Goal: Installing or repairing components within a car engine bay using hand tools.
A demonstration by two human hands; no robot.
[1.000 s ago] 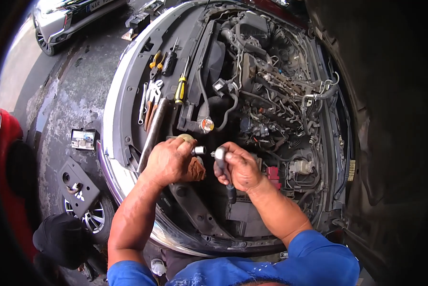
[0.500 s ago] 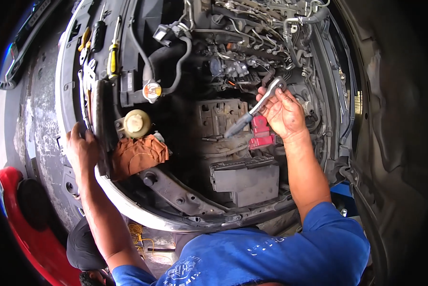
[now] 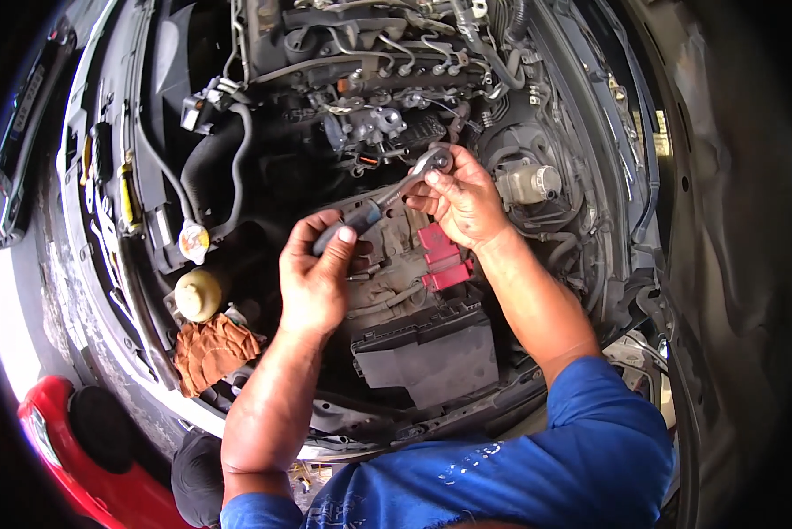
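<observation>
A ratchet wrench (image 3: pixel 394 197) with a round metal head and a dark grip lies between both of my hands, above the engine bay. My left hand (image 3: pixel 318 264) is closed round its grip, thumb on top. Near the head, the fingers of my right hand (image 3: pixel 463 201) hold the ratchet, with the thumb pressed close beside the round end. Below the tool is the bare metal battery tray (image 3: pixel 380 293). Just under my right hand sits a red plastic terminal cover (image 3: pixel 444 256). Whether a socket is fitted on the head, I cannot make out.
A black fuse box (image 3: pixel 431 357) stands nearest me. At left are a brown cloth (image 3: pixel 216 353), a cream reservoir (image 3: pixel 198 294) and a radiator cap (image 3: pixel 194 242). A yellow screwdriver (image 3: pixel 130 196) lies on the front panel. The engine (image 3: pixel 369 88) fills the far side.
My left hand has come from the front edge at the left to the ratchet's grip. My right hand still holds the head end. The view has shifted.
</observation>
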